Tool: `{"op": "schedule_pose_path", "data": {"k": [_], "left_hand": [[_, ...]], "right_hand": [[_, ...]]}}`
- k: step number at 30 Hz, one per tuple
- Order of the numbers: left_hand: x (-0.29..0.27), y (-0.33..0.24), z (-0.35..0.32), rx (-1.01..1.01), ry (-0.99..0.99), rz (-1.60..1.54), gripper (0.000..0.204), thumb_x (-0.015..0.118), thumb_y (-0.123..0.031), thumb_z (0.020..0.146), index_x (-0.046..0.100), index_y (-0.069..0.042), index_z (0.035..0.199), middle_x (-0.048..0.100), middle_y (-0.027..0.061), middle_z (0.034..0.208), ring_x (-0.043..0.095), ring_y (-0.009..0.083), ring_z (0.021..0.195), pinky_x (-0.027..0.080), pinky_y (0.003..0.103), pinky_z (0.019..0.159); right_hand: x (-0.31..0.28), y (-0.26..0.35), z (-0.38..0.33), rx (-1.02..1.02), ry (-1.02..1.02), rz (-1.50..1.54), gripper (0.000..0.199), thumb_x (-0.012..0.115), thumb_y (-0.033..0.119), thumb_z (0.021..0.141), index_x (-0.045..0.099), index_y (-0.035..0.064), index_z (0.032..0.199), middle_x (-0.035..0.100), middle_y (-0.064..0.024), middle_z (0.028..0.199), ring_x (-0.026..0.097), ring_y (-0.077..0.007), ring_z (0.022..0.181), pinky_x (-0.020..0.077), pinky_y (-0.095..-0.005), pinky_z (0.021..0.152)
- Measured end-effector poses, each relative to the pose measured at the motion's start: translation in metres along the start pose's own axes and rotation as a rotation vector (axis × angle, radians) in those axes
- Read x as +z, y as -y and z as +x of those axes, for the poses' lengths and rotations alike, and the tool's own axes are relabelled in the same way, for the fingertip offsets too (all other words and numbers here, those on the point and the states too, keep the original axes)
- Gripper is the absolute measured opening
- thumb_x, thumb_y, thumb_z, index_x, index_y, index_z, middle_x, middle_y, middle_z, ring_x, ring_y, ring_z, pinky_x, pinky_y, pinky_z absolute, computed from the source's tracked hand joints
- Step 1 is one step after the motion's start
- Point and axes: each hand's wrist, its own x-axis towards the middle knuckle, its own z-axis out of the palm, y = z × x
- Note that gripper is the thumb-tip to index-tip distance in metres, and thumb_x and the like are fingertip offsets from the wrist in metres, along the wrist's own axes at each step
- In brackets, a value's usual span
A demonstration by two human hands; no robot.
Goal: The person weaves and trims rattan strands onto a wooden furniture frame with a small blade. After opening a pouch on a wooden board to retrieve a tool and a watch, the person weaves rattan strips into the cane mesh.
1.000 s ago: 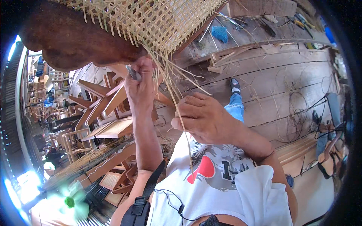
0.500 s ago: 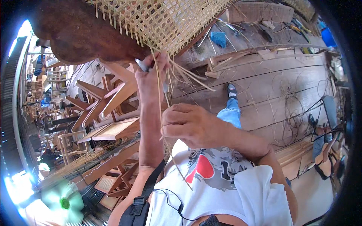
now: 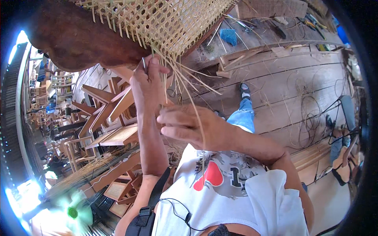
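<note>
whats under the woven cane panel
Loose cane strands hang from the cane panel edge. The left hand is raised to them, holding a thin metal tool; the right hand pulls one strand lower down. Below lies plank floor. The panel's underside is hidden.

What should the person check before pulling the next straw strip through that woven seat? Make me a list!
1. Left hand is up at the edge of the woven cane panel: ok.
2. Thin metal tool sits in the left hand: ok.
3. Right hand pinches a cane strand: ok.
4. Loose strands hanging from the edge are untangled: not ok, they splay and cross.
5. Strand goes into the correct hole: cannot tell, the fingers hide it.
6. Dark wooden frame is held steady: cannot tell.
</note>
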Motion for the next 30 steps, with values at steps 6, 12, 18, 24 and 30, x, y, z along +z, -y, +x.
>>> {"op": "schedule_pose_path", "data": {"k": [6, 12, 18, 24, 30], "left_hand": [[-0.001, 0.005, 0.003, -0.134, 0.015, 0.108, 0.037, 0.058, -0.036, 0.108, 0.074, -0.002, 0.109, 0.071, 0.0071, 0.068, 0.065, 0.0138, 0.063, 0.05, 0.033, 0.062], [0.011, 0.012, -0.007, -0.032, -0.121, 0.16, 0.039, 0.059, -0.036, 0.108, 0.073, 0.0, 0.1, 0.068, 0.0083, 0.064, 0.065, 0.0151, 0.057, 0.05, 0.033, 0.057], [0.019, 0.024, -0.007, -0.128, -0.123, -0.172, 0.036, 0.06, -0.032, 0.108, 0.071, 0.0, 0.097, 0.062, 0.0034, 0.06, 0.057, 0.0097, 0.053, 0.045, 0.029, 0.052], [0.016, 0.014, -0.016, -0.115, -0.127, -0.118, 0.032, 0.062, -0.03, 0.108, 0.07, -0.001, 0.098, 0.057, 0.0014, 0.058, 0.053, 0.0076, 0.05, 0.041, 0.027, 0.049], [0.005, -0.001, -0.027, -0.153, -0.115, -0.151, 0.032, 0.06, -0.03, 0.11, 0.07, -0.002, 0.101, 0.054, -0.0007, 0.056, 0.049, 0.0061, 0.049, 0.037, 0.025, 0.048]], "right_hand": [[-0.015, -0.031, 0.011, 0.294, -0.189, -0.414, 0.064, 0.071, 0.004, 0.083, 0.05, 0.0029, 0.143, 0.059, -0.0201, 0.132, 0.058, -0.0405, 0.122, 0.0523, -0.0477, 0.102], [0.004, -0.069, 0.044, 0.414, -0.245, -0.416, 0.061, 0.074, 0.007, 0.084, 0.046, -0.0002, 0.138, 0.061, -0.0242, 0.111, 0.07, -0.0392, 0.102, 0.0601, -0.0443, 0.078], [0.008, -0.096, 0.075, 0.359, -0.192, -0.537, 0.036, 0.072, 0.012, 0.085, 0.059, 0.0002, 0.116, 0.066, -0.0171, 0.096, 0.073, -0.0364, 0.079, 0.0604, -0.044, 0.066], [0.001, -0.108, 0.088, 0.239, -0.379, -0.645, 0.026, 0.073, 0.009, 0.079, 0.058, 0.01, 0.101, 0.062, -0.0082, 0.084, 0.07, -0.0323, 0.075, 0.0549, -0.0444, 0.062], [-0.002, -0.107, 0.087, 0.172, -0.343, -0.461, 0.025, 0.074, 0.007, 0.076, 0.058, 0.0096, 0.095, 0.061, -0.0091, 0.076, 0.068, -0.0288, 0.068, 0.0519, -0.0422, 0.057]]}}
